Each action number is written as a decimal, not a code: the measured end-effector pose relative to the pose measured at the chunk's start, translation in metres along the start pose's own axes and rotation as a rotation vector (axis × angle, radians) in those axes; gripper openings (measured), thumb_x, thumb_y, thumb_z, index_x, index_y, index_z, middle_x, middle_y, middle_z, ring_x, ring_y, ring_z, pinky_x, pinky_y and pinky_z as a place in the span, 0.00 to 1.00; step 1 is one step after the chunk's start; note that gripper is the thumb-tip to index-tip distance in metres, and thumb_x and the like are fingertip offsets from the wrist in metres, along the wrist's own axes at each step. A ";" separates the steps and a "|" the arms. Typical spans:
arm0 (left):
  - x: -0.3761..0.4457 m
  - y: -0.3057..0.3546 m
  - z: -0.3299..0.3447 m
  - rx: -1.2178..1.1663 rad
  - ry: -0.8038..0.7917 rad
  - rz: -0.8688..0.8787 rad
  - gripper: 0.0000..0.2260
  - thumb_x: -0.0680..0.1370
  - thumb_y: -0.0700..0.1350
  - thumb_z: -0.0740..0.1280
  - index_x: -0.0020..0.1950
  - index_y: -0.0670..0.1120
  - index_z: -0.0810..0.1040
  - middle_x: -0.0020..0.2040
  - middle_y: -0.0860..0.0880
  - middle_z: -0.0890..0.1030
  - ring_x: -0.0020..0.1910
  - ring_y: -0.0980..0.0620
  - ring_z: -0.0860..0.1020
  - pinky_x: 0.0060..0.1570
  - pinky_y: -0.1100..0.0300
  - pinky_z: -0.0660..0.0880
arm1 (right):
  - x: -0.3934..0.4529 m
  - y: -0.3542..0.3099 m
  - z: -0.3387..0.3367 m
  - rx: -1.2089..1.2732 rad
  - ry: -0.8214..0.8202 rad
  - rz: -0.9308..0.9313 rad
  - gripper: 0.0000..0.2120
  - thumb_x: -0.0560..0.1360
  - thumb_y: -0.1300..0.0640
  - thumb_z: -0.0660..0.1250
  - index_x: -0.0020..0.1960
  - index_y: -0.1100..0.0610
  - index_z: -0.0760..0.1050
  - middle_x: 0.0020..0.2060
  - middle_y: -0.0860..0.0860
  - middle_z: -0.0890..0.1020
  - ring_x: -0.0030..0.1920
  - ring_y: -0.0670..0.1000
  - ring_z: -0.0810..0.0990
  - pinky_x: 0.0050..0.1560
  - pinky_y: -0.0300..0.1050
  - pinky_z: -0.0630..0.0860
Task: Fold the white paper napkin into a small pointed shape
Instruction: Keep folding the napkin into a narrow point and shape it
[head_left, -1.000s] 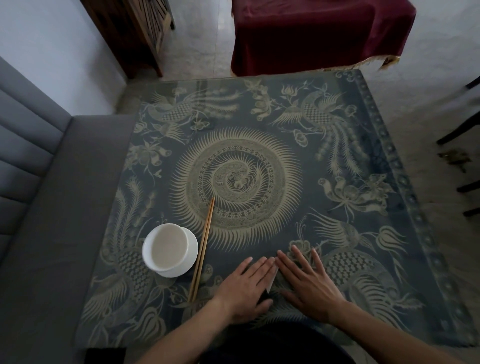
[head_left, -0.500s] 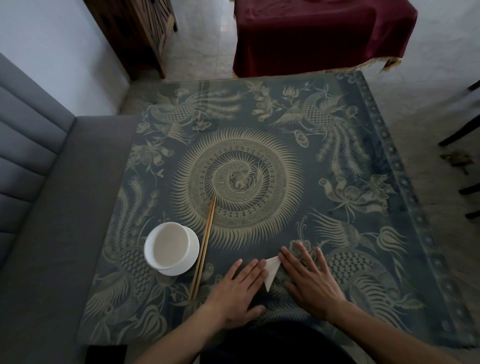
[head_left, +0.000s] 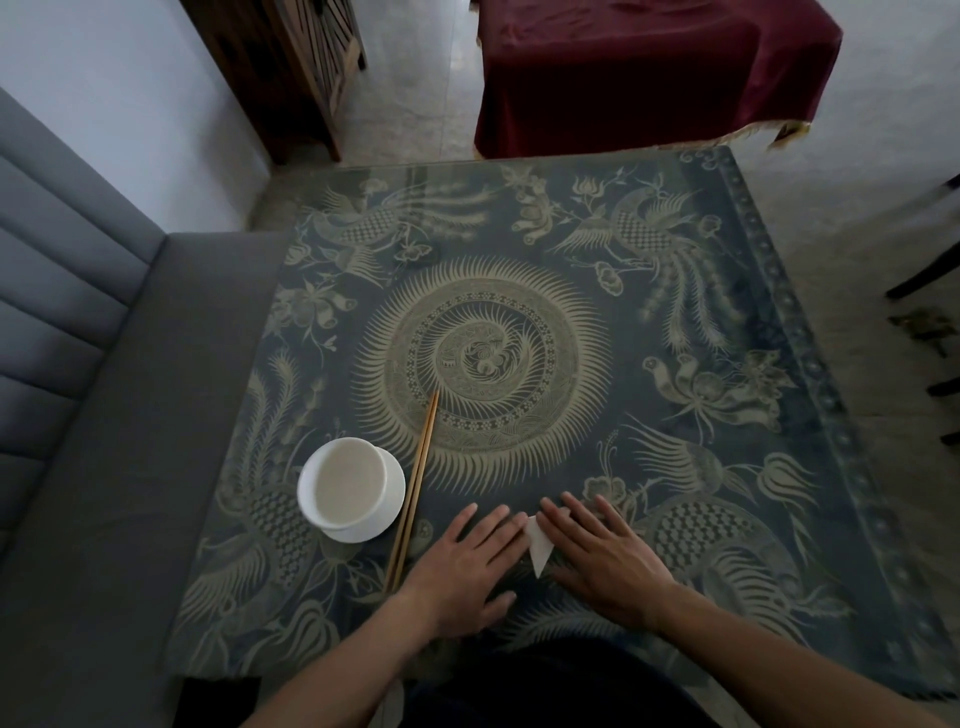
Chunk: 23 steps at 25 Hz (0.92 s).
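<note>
Napkin (head_left: 537, 548): white, folded to a point, laid on the patterned table (head_left: 675, 322) between both hands. Left hand (head_left: 470, 564) and right hand (head_left: 602, 558): spread flat, fingers extended, pressed against the napkin's edges; nothing gripped. Bowl (head_left: 349, 488) and chopsticks (head_left: 413, 491) are placed to the left.

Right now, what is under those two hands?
A white paper napkin lies on the patterned tablecloth; one pointed strip shows between the left hand and right hand. The rest is covered, so its shape is hidden.
</note>
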<state>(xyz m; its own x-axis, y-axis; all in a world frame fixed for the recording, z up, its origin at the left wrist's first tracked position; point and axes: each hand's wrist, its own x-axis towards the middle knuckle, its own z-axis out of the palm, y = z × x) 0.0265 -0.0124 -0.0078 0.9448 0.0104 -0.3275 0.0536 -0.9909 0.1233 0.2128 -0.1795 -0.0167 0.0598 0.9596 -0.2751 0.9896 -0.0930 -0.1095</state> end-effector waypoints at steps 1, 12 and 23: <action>0.002 0.003 0.000 -0.019 0.021 -0.004 0.33 0.79 0.58 0.54 0.80 0.46 0.51 0.81 0.48 0.48 0.79 0.48 0.44 0.75 0.41 0.44 | 0.000 0.001 0.001 -0.005 0.001 -0.003 0.31 0.80 0.39 0.50 0.78 0.55 0.58 0.77 0.51 0.59 0.76 0.56 0.55 0.69 0.57 0.47; -0.016 0.011 0.020 0.010 -0.034 0.082 0.31 0.76 0.61 0.57 0.78 0.55 0.59 0.79 0.48 0.60 0.76 0.43 0.59 0.71 0.36 0.58 | 0.000 0.000 0.013 0.050 -0.012 0.026 0.32 0.81 0.38 0.52 0.79 0.54 0.54 0.78 0.51 0.55 0.77 0.56 0.53 0.70 0.60 0.49; 0.046 0.015 -0.018 -0.361 0.154 -0.464 0.18 0.76 0.61 0.65 0.62 0.53 0.74 0.58 0.52 0.72 0.59 0.51 0.70 0.56 0.54 0.67 | 0.003 -0.007 -0.002 0.080 0.079 0.080 0.26 0.78 0.44 0.54 0.73 0.52 0.69 0.73 0.49 0.69 0.72 0.54 0.67 0.68 0.60 0.66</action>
<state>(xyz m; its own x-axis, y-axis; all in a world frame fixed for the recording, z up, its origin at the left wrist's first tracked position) 0.0768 -0.0245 -0.0044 0.8310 0.4762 -0.2874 0.5518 -0.7705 0.3191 0.2064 -0.1758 -0.0152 0.1512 0.9659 -0.2103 0.9678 -0.1880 -0.1674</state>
